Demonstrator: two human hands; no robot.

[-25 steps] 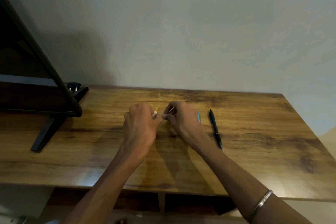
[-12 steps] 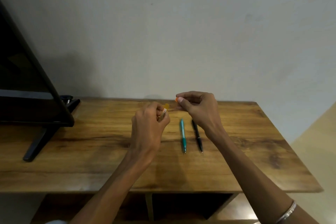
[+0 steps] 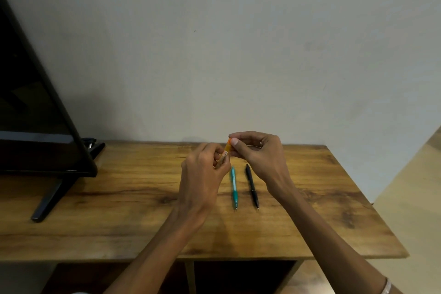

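Above the wooden table [image 3: 119, 210], both hands hold one small orange pen [image 3: 227, 148]. My left hand [image 3: 202, 174] grips its lower part, which carries a white label. My right hand [image 3: 260, 153] pinches its orange top end between thumb and forefinger. Most of the orange pen is hidden by my fingers. On the table under my hands lie a teal pen [image 3: 233, 186] and, to its right, a black pen [image 3: 252, 186], side by side with tips toward me.
A black screen [image 3: 35, 126] on a slanted black foot [image 3: 47, 203] stands at the table's left. A pale wall runs behind. The table's front edge lies near me, with dark open compartments [image 3: 238, 274] below it. Pale floor shows at right.
The view has shifted, uncovering the teal pen. My right hand rose from the table and drew away, then came back to pinch the orange pen's top end.
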